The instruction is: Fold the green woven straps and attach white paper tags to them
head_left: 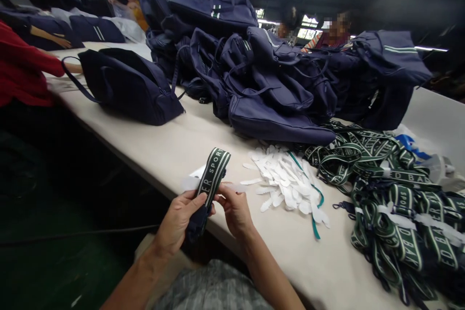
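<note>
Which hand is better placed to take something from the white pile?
Probably the right hand: it is nearer the white pile, while the left hand, farther off, holds the strap. The right hand is at the strap too, so it may need to come away first.

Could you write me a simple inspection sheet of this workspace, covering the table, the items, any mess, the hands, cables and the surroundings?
Surface: pale table, heavily loaded toward the back and right.
Items: green-and-white lettered strap, folded, in the hands; similar straps heaped at right, some wrapped with white strips.
Clutter: loose white strips in a pile; teal ribbon among them; large heap of navy bags; one separate navy bag at left.
Hands: left hand grips the strap; right hand has its fingers at the strap's edge, exact grip unclear.
Cables: one thin dark line, apparently a cable, at lower left.
Surroundings: red-sleeved person at left; others beyond the bags.
</note>
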{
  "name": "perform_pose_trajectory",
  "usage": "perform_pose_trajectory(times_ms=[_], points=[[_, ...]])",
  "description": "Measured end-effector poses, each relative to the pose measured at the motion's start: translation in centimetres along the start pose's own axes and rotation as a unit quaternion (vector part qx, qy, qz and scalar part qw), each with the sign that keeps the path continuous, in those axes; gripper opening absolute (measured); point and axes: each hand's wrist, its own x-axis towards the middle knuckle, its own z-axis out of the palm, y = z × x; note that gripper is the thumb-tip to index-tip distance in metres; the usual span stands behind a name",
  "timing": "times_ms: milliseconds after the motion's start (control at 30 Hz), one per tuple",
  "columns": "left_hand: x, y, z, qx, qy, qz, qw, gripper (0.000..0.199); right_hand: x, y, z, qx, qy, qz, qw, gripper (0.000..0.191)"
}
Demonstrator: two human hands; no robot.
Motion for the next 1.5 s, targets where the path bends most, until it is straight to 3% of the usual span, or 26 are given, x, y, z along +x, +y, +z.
perform_pose_trajectory(times_ms=[100, 200, 267, 400, 533, 633, 733, 833, 900, 967, 1133, 1300, 1367, 1500], points=[[0.3, 0.3, -0.4, 0.04, 0.033, 0.024, 0.998, 0.04, -0.5, 0.6, -0.6, -0.117, 0.031, -0.093, 0.988, 0.019], [0.6, 0.1, -0.7, 0.097, 0.061, 0.03, 0.993, 0.044, -1.2, 1.5, -1.1, -0.266, 0.043, -0.218, 0.938, 0.011], [0.7, -0.2, -0.9, 0.146, 0.063, 0.045, 0.986, 0.044, -1.6, 1.8, -1.2, -0.312, 0.028, -0.265, 0.912, 0.008], [1.1, -0.7, -1.5, 0.208, 0.047, 0.062, 0.975, 0.041, -2.0, 1.7, -1.5, -0.315, -0.014, -0.178, 0.932, 0.008], [1.5, -1.1, -2.3, 0.267, 0.033, 0.077, 0.96, 0.044, -1.9, 1.5, -2.7, -0.227, -0.099, -0.042, 0.968, 0.035], [1.7, -1.6, -2.6, 0.296, 0.016, 0.086, 0.951, 0.047, -2.0, 1.7, -3.6, -0.229, -0.123, -0.02, 0.965, 0.031], [1.8, -2.5, -2.6, 0.308, -0.021, 0.082, 0.948, 0.047, -2.2, 1.9, -4.2, -0.354, -0.099, -0.121, 0.922, 0.012], [1.8, -3.5, -2.4, 0.314, -0.048, 0.069, 0.946, 0.044, -2.5, 1.8, -4.6, -0.476, -0.082, -0.22, 0.847, 0.021], [1.7, -4.0, -2.1, 0.313, -0.057, 0.059, 0.946, 0.043, -2.7, 1.8, -4.9, -0.507, -0.071, -0.235, 0.826, 0.022], [1.7, -4.3, -1.8, 0.314, -0.061, 0.056, 0.946, 0.04, -2.8, 1.9, -5.0, -0.501, -0.066, -0.215, 0.836, 0.022], [1.8, -5.6, -0.9, 0.308, -0.054, 0.056, 0.948, 0.04, -2.4, 2.2, -5.3, -0.395, -0.069, -0.16, 0.902, 0.018], [2.2, -8.5, -0.2, 0.261, -0.026, 0.033, 0.964, 0.044, -1.2, 3.5, -6.6, -0.293, 0.026, -0.027, 0.955, 0.016], [2.4, -9.2, -0.2, 0.235, -0.02, 0.019, 0.972, 0.05, -0.9, 4.2, -7.1, -0.278, 0.043, -0.009, 0.959, 0.018], [2.4, -9.4, -0.5, 0.21, 0.006, 0.009, 0.978, 0.045, -0.9, 4.8, -7.1, -0.349, 0.04, -0.097, 0.931, 0.014]])
